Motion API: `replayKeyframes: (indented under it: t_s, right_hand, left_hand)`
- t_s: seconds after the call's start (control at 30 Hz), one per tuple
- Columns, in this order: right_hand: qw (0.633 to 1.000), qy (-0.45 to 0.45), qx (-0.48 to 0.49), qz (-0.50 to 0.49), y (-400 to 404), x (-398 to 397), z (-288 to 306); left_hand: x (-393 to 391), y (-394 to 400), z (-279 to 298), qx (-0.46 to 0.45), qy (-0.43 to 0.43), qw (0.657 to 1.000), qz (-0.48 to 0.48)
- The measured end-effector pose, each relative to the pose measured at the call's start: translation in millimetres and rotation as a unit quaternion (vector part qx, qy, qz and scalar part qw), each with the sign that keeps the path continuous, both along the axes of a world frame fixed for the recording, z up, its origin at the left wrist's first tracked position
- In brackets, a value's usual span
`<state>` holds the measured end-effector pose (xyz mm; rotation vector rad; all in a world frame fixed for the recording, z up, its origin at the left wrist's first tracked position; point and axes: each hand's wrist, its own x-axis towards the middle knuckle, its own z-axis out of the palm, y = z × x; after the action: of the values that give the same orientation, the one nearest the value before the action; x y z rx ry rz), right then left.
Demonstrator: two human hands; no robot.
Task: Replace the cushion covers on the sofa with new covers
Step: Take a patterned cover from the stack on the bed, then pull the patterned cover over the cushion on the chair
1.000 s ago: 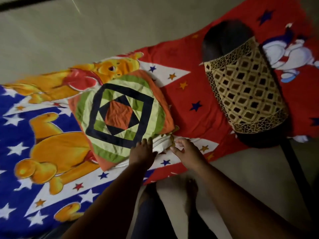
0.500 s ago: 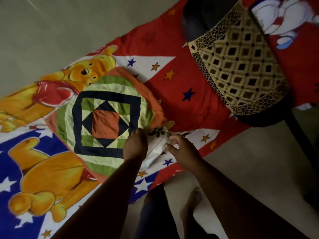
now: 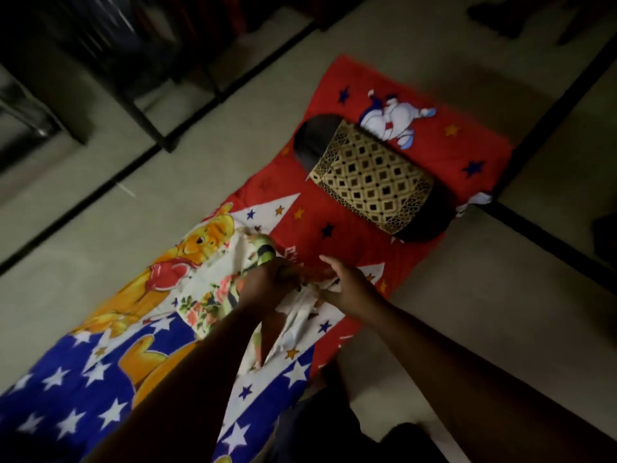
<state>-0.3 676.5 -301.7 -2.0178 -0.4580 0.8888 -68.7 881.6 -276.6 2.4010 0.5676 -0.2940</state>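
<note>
The square green-and-orange patchwork cushion, lying flat a moment ago, is now nearly swallowed by the white floral fabric cover (image 3: 213, 295) at the cartoon-print mattress's (image 3: 417, 95) near edge. Left hand (image 3: 267, 279) grips it; right hand's (image 3: 347, 282) fingers seemingly pinch its bunched mouth.

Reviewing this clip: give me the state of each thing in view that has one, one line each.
Floral cushion: lying on the mat, patchwork cover mostly peeled off.
Patchwork cover: bunched up at the cushion's edge.
Left hand: gripping the bunched fabric.
Right hand: holding the white fabric, fingers partly extended.
Bolster: lying on the mat, patterned sleeve on, dark ends exposed.
Cartoon mat: spread flat on the floor.
</note>
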Motion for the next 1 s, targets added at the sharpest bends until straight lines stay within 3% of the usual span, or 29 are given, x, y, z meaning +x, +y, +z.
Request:
replayKeyframes:
  t_s: [0.17, 0.23, 0.33, 0.5, 0.67, 0.87, 1.0]
  right_hand:
    - [0.984, -0.171, -0.044, -0.034, -97.0, -27.3, 51.6]
    - [0.968, -0.226, -0.084, -0.069, -146.2, -37.3, 70.5]
    - [0.956, -0.231, -0.092, -0.158, -227.4, -48.0, 87.9]
    - [0.91, -0.234, -0.046, -0.338, -368.7, -70.7, 146.0]
    - [0.868, -0.254, -0.02, -0.426, -482.7, -105.2, 203.4]
    - [0.789, -0.314, -0.042, -0.526, -599.0, -153.6, 220.3]
    - [0.788, -0.274, -0.221, -0.506, -668.0, -190.2, 212.3]
  left_hand:
    - [16.3, -98.1, 94.8, -0.08, 0.001, 0.99, -0.114]
    - [23.9, -146.8, 119.4, -0.067, -0.038, 0.98, -0.183]
    - [36.7, -217.0, 140.6, -0.056, -0.071, 0.959, -0.269]
    - [51.7, -336.2, 156.0, 0.051, -0.144, 0.913, -0.379]
    - [58.7, -463.9, 169.4, 0.072, -0.198, 0.864, -0.457]
    - [59.4, -614.1, 194.0, -0.081, -0.247, 0.815, -0.519]
    - [68.6, -695.7, 197.5, -0.144, -0.232, 0.804, -0.529]
